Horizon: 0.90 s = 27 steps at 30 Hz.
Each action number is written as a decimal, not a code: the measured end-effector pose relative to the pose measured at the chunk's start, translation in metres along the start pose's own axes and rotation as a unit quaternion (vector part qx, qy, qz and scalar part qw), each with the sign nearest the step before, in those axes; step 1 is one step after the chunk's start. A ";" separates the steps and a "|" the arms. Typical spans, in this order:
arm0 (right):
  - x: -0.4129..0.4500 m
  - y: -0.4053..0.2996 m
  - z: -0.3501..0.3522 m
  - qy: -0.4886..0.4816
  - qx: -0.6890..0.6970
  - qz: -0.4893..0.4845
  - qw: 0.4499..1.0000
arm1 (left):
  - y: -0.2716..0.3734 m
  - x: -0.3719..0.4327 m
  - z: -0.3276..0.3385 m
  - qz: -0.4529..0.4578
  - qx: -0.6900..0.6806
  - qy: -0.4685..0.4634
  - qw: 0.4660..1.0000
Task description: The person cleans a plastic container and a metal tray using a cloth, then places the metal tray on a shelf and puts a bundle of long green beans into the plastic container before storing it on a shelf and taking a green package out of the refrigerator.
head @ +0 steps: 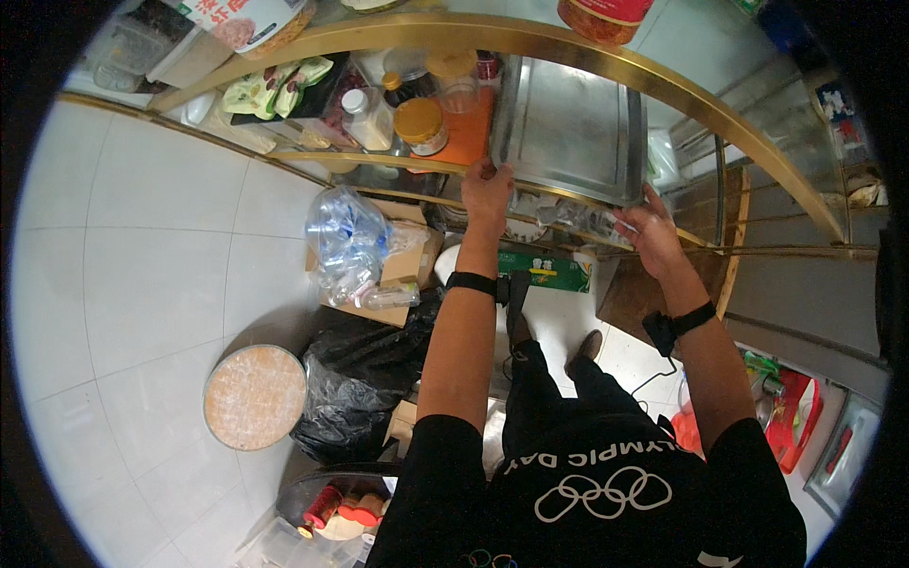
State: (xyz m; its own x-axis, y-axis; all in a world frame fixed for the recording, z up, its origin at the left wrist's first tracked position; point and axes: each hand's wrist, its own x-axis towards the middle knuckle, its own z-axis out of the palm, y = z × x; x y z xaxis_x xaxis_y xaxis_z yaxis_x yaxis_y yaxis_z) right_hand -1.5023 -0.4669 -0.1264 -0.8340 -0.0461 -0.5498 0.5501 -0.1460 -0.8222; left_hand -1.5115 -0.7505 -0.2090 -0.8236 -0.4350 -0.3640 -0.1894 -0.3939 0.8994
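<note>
A rectangular metal tray (577, 128) lies on a gold-edged shelf in front of me, with a raised rim around a flat base. My left hand (487, 190) grips its near left corner. At the near right corner, my right hand (650, 231) holds the edge, thumb and fingers on either side of the corner. Part of the tray's far end is hidden behind the upper gold rail (454, 30). Just left of the tray are an orange board (470, 138), a jar with a yellow lid (420, 126) and a white-capped plastic bottle (367, 118).
Below the shelf, a cardboard box (401, 273) holds a bag of plastic bottles (348, 227). A black plastic bag (355, 376) and a round stool (256, 397) stand on the tiled floor at left. A green carton (561, 272) lies under the shelf. Jars stand on the upper glass.
</note>
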 end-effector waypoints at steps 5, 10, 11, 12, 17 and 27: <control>0.005 0.009 -0.014 -0.028 0.001 0.001 1.000 | -0.006 0.004 -0.003 -0.003 0.018 -0.010 1.000; -0.001 0.008 -0.014 -0.013 -0.024 -0.013 1.000 | -0.012 0.006 -0.002 0.022 -0.023 0.000 1.000; 0.003 0.013 -0.020 -0.034 0.001 -0.013 0.999 | -0.011 0.006 -0.001 0.019 -0.021 -0.006 1.000; 0.000 0.011 -0.020 -0.053 0.027 -0.013 0.998 | -0.011 0.005 -0.001 0.018 -0.022 -0.007 1.000; -0.007 0.004 -0.009 -0.014 -0.046 0.014 0.999 | -0.011 0.007 -0.007 -0.002 -0.026 -0.023 0.999; -0.005 0.010 -0.016 -0.035 -0.036 0.002 0.999 | 0.001 -0.004 0.005 -0.015 -0.037 0.008 0.999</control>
State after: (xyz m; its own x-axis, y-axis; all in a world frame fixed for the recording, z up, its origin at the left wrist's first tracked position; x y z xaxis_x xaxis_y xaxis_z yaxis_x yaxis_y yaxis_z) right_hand -1.4917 -0.4519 -0.1342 -0.8310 -0.1151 -0.5443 0.5536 -0.0740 -0.8295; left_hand -1.5111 -0.7452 -0.2056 -0.8093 -0.4348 -0.3950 -0.1730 -0.4661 0.8676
